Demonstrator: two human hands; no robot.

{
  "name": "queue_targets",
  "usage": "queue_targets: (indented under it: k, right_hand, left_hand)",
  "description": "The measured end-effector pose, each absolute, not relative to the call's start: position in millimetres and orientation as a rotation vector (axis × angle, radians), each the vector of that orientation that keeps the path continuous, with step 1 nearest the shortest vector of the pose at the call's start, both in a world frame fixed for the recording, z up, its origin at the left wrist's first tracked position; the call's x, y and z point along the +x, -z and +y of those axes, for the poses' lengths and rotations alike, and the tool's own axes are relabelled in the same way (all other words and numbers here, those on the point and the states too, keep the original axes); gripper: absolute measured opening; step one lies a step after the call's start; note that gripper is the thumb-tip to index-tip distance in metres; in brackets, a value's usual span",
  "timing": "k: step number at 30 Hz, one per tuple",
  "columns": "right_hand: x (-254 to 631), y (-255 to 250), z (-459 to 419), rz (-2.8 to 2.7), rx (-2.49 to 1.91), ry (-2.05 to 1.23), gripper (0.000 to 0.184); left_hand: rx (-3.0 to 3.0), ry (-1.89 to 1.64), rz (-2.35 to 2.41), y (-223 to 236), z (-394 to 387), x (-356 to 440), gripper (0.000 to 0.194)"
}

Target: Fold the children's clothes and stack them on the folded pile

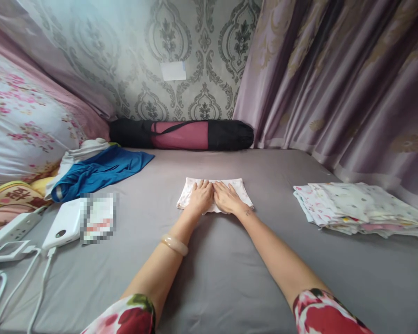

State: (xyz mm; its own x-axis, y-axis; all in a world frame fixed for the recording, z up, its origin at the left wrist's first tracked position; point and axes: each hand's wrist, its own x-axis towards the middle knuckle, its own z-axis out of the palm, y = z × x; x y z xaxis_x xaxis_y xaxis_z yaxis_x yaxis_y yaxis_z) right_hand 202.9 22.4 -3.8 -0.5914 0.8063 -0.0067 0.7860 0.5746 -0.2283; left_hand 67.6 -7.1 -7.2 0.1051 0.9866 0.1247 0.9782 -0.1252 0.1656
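While two hands point(214, 195) press — one folded cloth point(192, 185), one stack point(358, 206)

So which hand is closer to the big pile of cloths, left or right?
The right hand is nearer: it lies on the small folded cloth, on the side toward the pile of cloths. The left hand lies beside it, farther from the pile.
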Motion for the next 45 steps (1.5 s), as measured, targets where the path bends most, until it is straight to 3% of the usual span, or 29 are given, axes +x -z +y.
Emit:
queue_targets:
  k: [5,29,39,45]
  right_hand:
    - [206,9,28,-2.681,-1.371,-0.287,0.057]
    - [239,15,38,-2.369,-1.882,-0.171,0.063]
    - [245,18,42,-2.405,-1.878,-0.187,0.066]
    - [245,13,42,-2.404,-1.796,-0.088,0.064]
  left_hand:
    - [2.360,-0.316,2.031,19,0,60,0.049]
    - [2.050,-0.317,2.344,23,-7,30,0.059]
    - [2.050,-0.272,2.335,23,-7,23,0.061]
    - [2.090,-0.430,2.373,18,-6,23,0.058]
